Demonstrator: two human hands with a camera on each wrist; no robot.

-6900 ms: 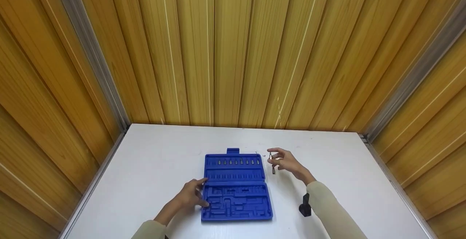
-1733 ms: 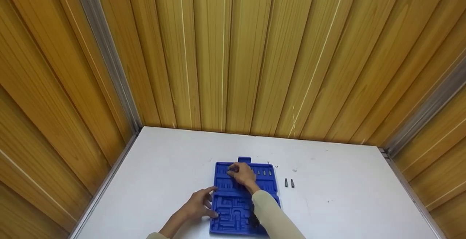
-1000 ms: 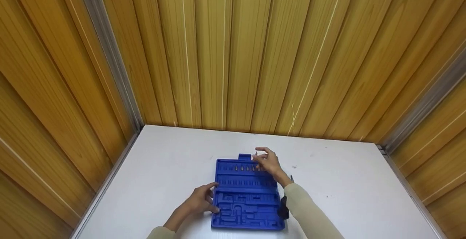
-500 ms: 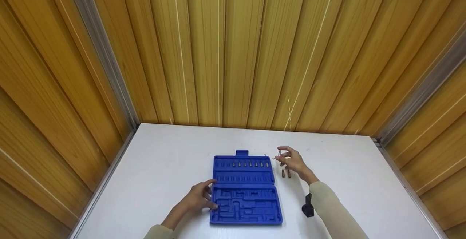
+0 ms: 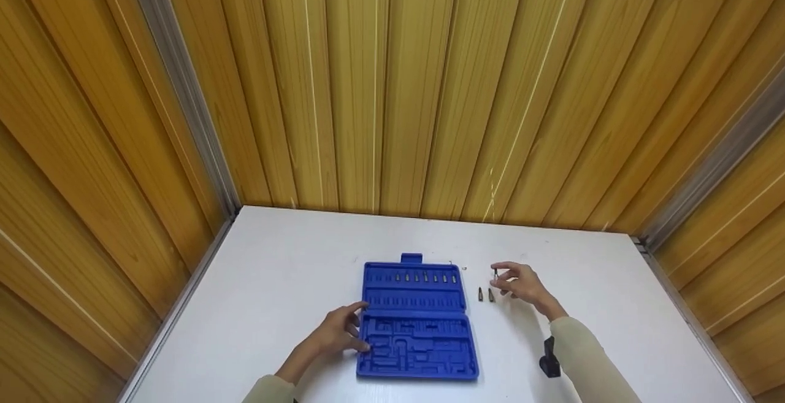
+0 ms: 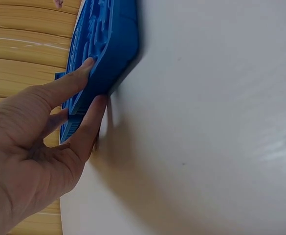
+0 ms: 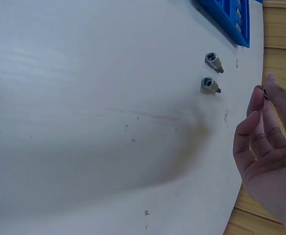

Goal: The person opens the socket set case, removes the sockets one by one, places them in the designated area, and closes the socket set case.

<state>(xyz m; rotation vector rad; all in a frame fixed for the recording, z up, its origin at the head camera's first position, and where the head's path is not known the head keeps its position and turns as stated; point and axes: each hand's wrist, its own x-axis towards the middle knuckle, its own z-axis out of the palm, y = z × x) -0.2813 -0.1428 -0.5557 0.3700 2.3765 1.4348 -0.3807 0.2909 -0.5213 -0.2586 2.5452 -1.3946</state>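
An opened blue plastic socket-set case (image 5: 412, 308) lies on the white table in the head view. My left hand (image 5: 334, 330) holds its left edge; in the left wrist view the thumb (image 6: 72, 83) is over the rim and another finger lies along the outer wall. Right of the case, my right hand (image 5: 521, 283) pinches a small metal bit socket (image 5: 495, 273) between thumb and fingertips, mostly covered in the right wrist view. Two more bit sockets (image 7: 212, 61) lie side by side on the table, just left of that hand.
Several bit sockets (image 5: 425, 277) sit in a row in the case's far half, with bare slots at the row's left end. The near half shows only moulded recesses (image 5: 417, 354). A wood-patterned wall (image 5: 405, 96) rises behind the table (image 5: 294, 249).
My right hand took a bit socket out of the case's row and carried it right, past the two on the table; only one lay there at first. The left hand stayed on the case.
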